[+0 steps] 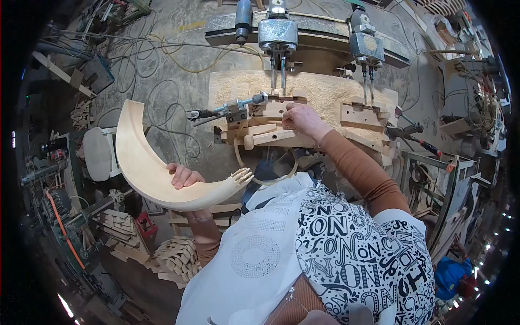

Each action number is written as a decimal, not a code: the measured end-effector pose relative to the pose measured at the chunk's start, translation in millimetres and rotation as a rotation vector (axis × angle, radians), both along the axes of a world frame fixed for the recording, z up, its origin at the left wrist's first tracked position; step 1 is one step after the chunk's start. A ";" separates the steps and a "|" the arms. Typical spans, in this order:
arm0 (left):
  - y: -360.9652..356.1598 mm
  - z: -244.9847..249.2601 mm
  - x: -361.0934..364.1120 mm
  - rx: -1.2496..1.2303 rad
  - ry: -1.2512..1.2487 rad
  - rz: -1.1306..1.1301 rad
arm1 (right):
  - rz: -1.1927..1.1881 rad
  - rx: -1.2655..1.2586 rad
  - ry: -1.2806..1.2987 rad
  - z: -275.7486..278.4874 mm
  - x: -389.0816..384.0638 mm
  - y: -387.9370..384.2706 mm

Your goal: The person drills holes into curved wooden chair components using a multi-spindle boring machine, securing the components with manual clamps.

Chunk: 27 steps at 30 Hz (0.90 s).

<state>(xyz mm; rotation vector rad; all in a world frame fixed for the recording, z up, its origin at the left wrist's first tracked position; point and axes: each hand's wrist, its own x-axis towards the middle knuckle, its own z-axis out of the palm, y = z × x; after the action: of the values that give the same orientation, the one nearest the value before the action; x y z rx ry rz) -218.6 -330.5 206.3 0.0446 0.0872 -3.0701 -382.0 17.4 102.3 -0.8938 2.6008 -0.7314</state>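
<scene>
My left hand (184, 176) grips a curved pale wooden piece (142, 162) at its lower bend, fingers over the inner edge. One end of the piece points up, while the other, with several finger-like prongs, points right. My right hand (297, 117) is closed at a wooden block (271, 109) on the machine's sawdust-covered table (325, 86); whether it pinches something small is hidden. Just left of that block is a metal toggle clamp (236, 110). Two drill bits (278, 70) hang above the block from a drill head (278, 36).
A second drill head (367, 49) stands over another wooden block (360, 115) at the right, beside a second clamp (406, 131). Curved wooden parts (176, 257) are stacked at lower left. Hoses lie on the floor. Another person (454, 276) is at lower right.
</scene>
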 end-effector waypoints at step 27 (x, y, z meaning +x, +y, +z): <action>140.4 59.6 -97.1 -0.572 0.425 -0.145 | -0.454 -0.971 -0.207 261.0 75.5 93.5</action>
<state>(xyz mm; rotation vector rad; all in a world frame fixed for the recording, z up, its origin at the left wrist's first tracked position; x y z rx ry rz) -315.8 -190.1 266.0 -0.6501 -0.7960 -3.0538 -306.5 110.8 363.3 -0.3535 2.2002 -2.1675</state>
